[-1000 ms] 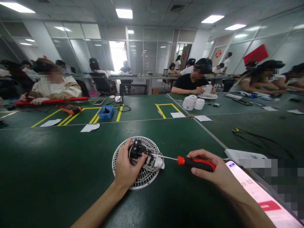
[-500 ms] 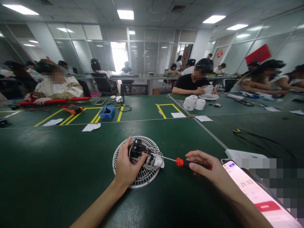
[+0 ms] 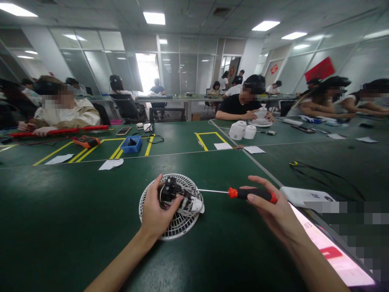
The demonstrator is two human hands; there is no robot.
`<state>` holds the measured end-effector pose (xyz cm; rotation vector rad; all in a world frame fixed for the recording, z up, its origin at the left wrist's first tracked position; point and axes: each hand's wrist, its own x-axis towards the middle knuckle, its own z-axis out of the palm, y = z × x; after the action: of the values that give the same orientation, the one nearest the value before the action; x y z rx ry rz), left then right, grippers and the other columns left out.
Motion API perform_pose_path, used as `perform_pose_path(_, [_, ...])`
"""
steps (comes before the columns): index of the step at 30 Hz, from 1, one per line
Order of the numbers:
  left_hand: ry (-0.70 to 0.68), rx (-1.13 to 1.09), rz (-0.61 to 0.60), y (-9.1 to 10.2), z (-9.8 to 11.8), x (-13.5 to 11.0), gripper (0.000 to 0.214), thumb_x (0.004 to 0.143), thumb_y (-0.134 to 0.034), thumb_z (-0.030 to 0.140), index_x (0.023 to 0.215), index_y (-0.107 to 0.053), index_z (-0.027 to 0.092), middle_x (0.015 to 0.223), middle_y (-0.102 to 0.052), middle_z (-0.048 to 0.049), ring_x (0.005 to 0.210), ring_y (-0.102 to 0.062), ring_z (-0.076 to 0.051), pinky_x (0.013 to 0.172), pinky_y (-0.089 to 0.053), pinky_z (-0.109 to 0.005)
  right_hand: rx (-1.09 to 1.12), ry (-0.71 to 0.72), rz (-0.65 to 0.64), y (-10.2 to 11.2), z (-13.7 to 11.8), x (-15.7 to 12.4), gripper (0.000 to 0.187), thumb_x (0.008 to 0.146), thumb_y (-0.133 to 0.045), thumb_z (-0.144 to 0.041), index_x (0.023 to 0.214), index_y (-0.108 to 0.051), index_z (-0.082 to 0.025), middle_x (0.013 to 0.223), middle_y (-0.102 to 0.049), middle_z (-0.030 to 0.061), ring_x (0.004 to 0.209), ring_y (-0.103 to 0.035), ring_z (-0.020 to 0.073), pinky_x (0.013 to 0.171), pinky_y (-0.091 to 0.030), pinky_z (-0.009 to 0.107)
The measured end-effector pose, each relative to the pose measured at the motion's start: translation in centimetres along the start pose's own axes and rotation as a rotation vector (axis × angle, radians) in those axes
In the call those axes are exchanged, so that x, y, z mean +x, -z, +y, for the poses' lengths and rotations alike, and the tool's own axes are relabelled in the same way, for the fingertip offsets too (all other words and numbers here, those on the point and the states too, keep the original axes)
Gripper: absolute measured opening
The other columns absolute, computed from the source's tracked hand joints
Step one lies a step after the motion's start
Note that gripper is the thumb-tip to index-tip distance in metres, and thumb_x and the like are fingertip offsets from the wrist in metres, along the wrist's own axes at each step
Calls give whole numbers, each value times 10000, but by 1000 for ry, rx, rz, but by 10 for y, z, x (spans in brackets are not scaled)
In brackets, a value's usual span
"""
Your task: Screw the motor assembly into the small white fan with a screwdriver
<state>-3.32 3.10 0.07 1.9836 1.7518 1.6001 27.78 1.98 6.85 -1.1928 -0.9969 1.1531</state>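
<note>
My left hand (image 3: 159, 211) grips a black motor assembly (image 3: 170, 188) with its thumb and fingers. The motor sits on a round white fan grille (image 3: 179, 233) lying on the table, with white wires and a pale part (image 3: 197, 205) beside it. My right hand (image 3: 270, 202) holds a screwdriver (image 3: 251, 194) by its black and red handle, the thumb below and fingers spread loosely behind it. The metal shaft points left, and its tip reaches the motor assembly's right side, where the exact contact is hidden.
A lit phone (image 3: 328, 247) and a white device (image 3: 306, 196) lie at the right. Farther off are a blue bin (image 3: 131, 144), an orange tool (image 3: 86, 142), white fan housings (image 3: 238, 130) and paper slips (image 3: 111, 164). Across the table, a person in black (image 3: 234, 107) handles a white part.
My right hand has shifted its hold on the screwdriver, and more of the handle shows. The handle has risen, so the shaft lies flatter. The whole view has turned slightly right.
</note>
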Motion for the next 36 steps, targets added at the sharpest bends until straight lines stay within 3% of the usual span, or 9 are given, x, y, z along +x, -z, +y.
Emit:
perform_pose_path(4, [-26,-14,-6,2,1,0,769,818,-734,487,1457,-411,206,1238,-617,-118,1100,-639,-251,992,-543,-443,217,29,120,-4,1,3,678,526,-969,-407,1109,-647,-277,827,-765,-16,842,-705,191,754,-558,285])
perform_pose_path(7, [-30,-22,-14,3,3,1,718,841,-705,461,1448,-421,203,1223,-626,-118,1077,-648,-245,972,-552,-441,167,32,143,-10,10,4,601,623,-905,-506,1093,-625,-257,779,-745,-13,769,-676,183,660,-542,265])
perform_pose_path(12, [-5,-29,-11,4,2,3,716,823,-707,448,1439,-435,204,1190,-651,-109,1027,-668,-239,938,-568,-436,-253,26,-59,-27,33,2,623,783,-756,-574,1253,-556,-216,706,-692,-16,682,-635,201,619,-492,296])
perform_pose_path(15, [12,-27,-24,10,0,3,758,796,-728,447,1453,-429,214,1135,-672,-93,949,-678,-222,882,-586,-413,-595,152,-130,-40,47,-1,477,883,-643,-503,1275,-594,-235,789,-668,-6,726,-618,209,691,-493,331])
perform_pose_path(19, [0,-10,-41,23,-1,2,745,783,-727,437,1442,-449,226,1104,-684,-78,915,-679,-214,876,-590,-420,-1004,292,-192,-50,60,-2,456,881,-614,-320,1326,-612,-217,937,-672,61,871,-623,262,793,-495,379])
perform_pose_path(23, [-15,28,-79,40,-5,0,762,761,-734,424,1443,-453,233,1099,-694,-73,934,-686,-220,902,-587,-427,-1078,352,-219,-53,63,-1,523,835,-601,-199,1358,-585,-205,1042,-656,98,999,-603,291,902,-473,403])
perform_pose_path(28, [-26,82,-126,69,-15,4,705,747,-724,442,1390,-528,230,1062,-710,-65,892,-694,-211,871,-597,-400,-1126,358,-204,-50,62,1,487,885,-568,-224,1371,-552,-190,1071,-643,114,992,-604,296,870,-491,410])
perform_pose_path(32, [35,100,-147,99,-31,9,663,715,-743,499,1311,-603,245,1017,-725,-44,865,-704,-209,809,-614,-360,-1112,359,-193,-46,62,1,378,903,-564,-245,1276,-598,-197,1069,-647,117,988,-616,296,858,-507,412])
perform_pose_path(36, [157,135,-129,139,-55,7,668,674,-763,590,1265,-626,309,1056,-730,-3,924,-704,-236,894,-604,-445,-1098,348,-192,-48,60,0,339,910,-557,-250,1243,-603,-208,1093,-648,119,1008,-629,296,846,-521,401])
